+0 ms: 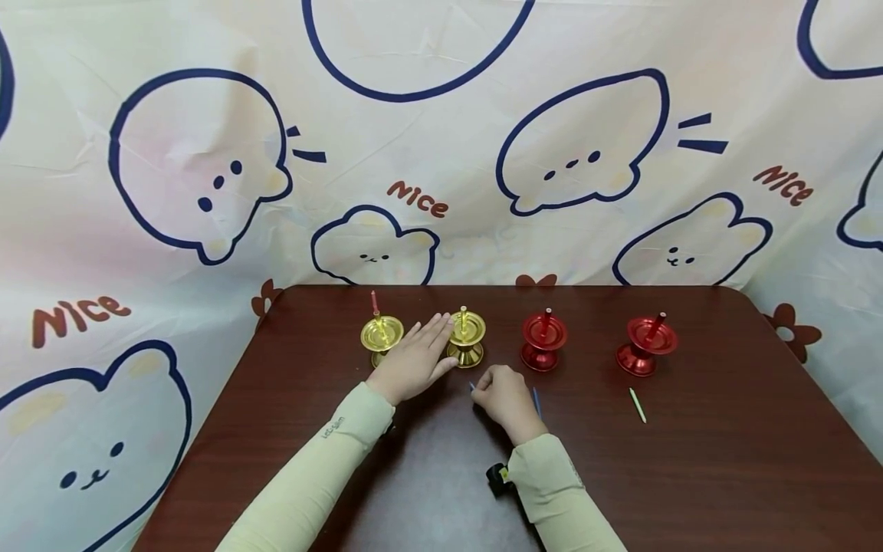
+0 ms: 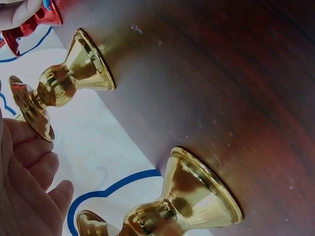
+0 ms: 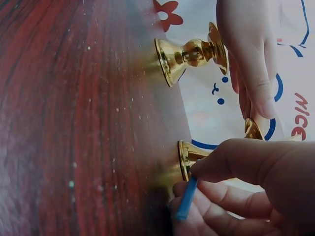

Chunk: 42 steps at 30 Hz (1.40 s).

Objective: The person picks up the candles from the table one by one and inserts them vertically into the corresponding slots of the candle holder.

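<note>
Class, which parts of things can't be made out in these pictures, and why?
Head view: most of the held blue stick, covered by the right hand.
Head view: part of the leftmost gold holder, behind the left hand.
Right wrist view: much of the second gold holder, behind the right hand.

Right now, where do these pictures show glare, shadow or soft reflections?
Head: pale glare on the table, shadow beside the left sleeve; left wrist: bright highlights on the gold holders; right wrist: smeared gold reflections on the table, plus a dark patch by the right hand.
</note>
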### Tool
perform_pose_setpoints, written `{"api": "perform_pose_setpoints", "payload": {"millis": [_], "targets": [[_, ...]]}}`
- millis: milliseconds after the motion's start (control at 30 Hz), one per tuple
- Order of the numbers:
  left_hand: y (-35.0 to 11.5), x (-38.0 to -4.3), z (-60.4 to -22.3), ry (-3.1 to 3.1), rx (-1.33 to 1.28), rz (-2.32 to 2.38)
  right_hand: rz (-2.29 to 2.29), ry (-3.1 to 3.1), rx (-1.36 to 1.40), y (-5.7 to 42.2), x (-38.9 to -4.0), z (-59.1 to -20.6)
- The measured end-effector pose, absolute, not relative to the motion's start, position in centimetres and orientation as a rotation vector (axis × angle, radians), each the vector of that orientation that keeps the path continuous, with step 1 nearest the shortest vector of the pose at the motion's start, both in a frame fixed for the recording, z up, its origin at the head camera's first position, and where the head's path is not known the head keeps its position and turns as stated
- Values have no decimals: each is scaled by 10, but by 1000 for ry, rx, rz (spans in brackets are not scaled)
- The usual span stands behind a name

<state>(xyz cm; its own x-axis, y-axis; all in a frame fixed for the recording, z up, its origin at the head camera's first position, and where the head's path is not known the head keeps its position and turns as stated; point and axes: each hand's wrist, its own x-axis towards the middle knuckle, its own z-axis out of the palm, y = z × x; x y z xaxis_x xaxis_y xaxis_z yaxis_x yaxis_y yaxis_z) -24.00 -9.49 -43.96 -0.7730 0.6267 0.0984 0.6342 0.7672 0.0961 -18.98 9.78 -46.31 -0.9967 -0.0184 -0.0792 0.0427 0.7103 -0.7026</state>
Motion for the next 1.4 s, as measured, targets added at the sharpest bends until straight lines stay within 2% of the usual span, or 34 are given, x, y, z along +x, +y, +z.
{"api": "perform_pose_setpoints", "payload": {"millis": [533, 1400], "targets": [[-91, -243, -440, -2926, -1017, -227, -1480, 2688, -78, 114, -192, -459], [-96, -241, -447, -2885, -1015, -259, -1731, 2489, -44, 121, -194, -454]]}}
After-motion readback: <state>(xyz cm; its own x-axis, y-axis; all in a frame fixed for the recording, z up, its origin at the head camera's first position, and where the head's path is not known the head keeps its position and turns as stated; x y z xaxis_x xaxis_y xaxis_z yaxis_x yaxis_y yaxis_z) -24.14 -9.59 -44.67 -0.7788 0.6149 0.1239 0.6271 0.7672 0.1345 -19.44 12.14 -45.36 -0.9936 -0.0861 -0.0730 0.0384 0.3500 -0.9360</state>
